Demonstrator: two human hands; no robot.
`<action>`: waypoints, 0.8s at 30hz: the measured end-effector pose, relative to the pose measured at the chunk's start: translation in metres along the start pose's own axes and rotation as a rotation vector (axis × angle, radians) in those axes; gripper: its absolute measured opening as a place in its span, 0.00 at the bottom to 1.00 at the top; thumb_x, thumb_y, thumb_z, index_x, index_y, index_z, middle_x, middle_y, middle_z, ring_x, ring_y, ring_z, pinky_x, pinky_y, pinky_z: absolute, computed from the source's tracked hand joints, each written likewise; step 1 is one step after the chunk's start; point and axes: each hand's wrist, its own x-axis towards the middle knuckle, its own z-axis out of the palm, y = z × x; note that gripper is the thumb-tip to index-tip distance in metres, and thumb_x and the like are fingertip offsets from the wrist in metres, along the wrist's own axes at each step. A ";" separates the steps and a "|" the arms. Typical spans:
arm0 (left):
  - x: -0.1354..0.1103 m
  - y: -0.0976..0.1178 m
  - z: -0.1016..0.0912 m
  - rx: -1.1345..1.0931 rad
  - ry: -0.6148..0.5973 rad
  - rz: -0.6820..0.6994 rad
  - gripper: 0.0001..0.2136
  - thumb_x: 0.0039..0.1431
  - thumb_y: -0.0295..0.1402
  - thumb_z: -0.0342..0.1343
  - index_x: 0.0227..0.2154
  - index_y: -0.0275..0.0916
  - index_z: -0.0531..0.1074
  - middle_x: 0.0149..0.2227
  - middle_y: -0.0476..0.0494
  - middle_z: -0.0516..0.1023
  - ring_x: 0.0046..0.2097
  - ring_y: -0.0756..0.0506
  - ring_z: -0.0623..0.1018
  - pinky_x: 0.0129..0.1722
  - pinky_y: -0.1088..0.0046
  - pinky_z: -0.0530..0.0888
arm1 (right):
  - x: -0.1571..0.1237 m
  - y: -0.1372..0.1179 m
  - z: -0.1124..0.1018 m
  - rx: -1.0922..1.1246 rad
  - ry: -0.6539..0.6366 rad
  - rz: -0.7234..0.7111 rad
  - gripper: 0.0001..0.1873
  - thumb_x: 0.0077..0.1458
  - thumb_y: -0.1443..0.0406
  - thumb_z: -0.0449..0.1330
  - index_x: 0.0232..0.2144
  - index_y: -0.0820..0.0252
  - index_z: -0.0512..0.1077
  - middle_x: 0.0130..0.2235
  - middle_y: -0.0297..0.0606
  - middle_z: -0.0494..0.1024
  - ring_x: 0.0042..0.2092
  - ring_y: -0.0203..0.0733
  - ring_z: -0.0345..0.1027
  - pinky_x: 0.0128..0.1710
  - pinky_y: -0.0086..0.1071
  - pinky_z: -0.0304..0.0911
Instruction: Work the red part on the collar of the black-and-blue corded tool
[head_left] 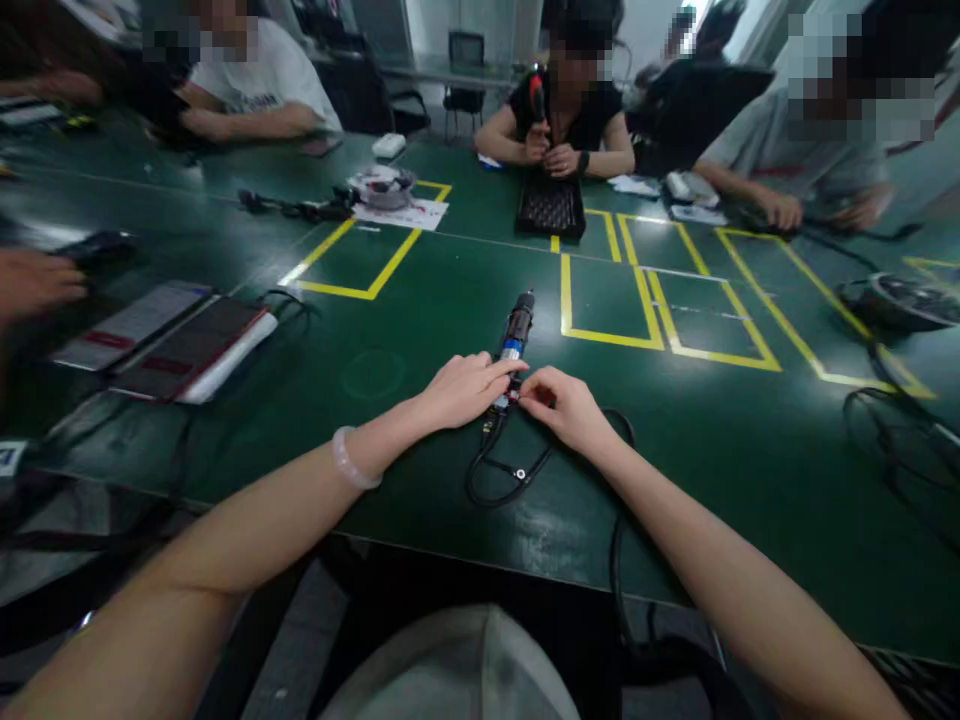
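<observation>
A black electric screwdriver point(517, 330) with a blue band lies on the green table, its bit pointing away from me. My left hand point(474, 388) is laid over the rear half of the tool from the left, its thumb side hidden and its fingers holding the body down. At the tool's back end, my right hand point(562, 405) pinches thumb and index finger together beside a small red part point(514, 396). Whether the fingertips grip that part is too small to tell. A black cable point(491, 500) leaves the tool's rear and loops on the table towards me.
Yellow tape rectangles point(611, 337) mark the green table point(420, 440). To the left lie flat devices point(187, 345) with cables. Opposite, a person holds a red-and-black tool point(537, 95) over a black tray point(551, 208). A round device point(911, 300) and cables sit at right.
</observation>
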 end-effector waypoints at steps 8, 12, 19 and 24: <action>-0.003 0.008 -0.002 0.042 0.024 -0.015 0.24 0.72 0.49 0.37 0.65 0.52 0.62 0.40 0.42 0.72 0.44 0.39 0.74 0.46 0.62 0.67 | -0.003 -0.005 -0.002 0.077 -0.022 0.055 0.03 0.54 0.67 0.60 0.33 0.57 0.69 0.31 0.32 0.75 0.32 0.36 0.69 0.35 0.30 0.65; -0.005 0.011 -0.003 0.046 0.035 -0.060 0.23 0.69 0.48 0.44 0.63 0.52 0.65 0.40 0.42 0.71 0.44 0.39 0.74 0.46 0.62 0.67 | -0.003 -0.009 -0.003 0.050 -0.032 0.032 0.03 0.53 0.67 0.59 0.32 0.57 0.67 0.32 0.32 0.74 0.32 0.36 0.68 0.36 0.31 0.64; -0.006 -0.001 -0.006 0.085 0.034 -0.043 0.22 0.67 0.46 0.47 0.61 0.52 0.66 0.41 0.41 0.70 0.44 0.39 0.73 0.45 0.62 0.67 | -0.003 -0.011 -0.002 0.022 -0.054 -0.025 0.02 0.54 0.67 0.58 0.32 0.56 0.66 0.33 0.34 0.74 0.35 0.38 0.68 0.38 0.32 0.63; -0.010 -0.029 -0.014 0.122 0.009 -0.034 0.22 0.66 0.47 0.47 0.62 0.56 0.66 0.42 0.42 0.68 0.44 0.40 0.72 0.45 0.62 0.66 | -0.002 -0.005 -0.005 -0.030 0.042 -0.042 0.01 0.56 0.66 0.57 0.33 0.56 0.67 0.37 0.37 0.76 0.40 0.42 0.70 0.43 0.36 0.64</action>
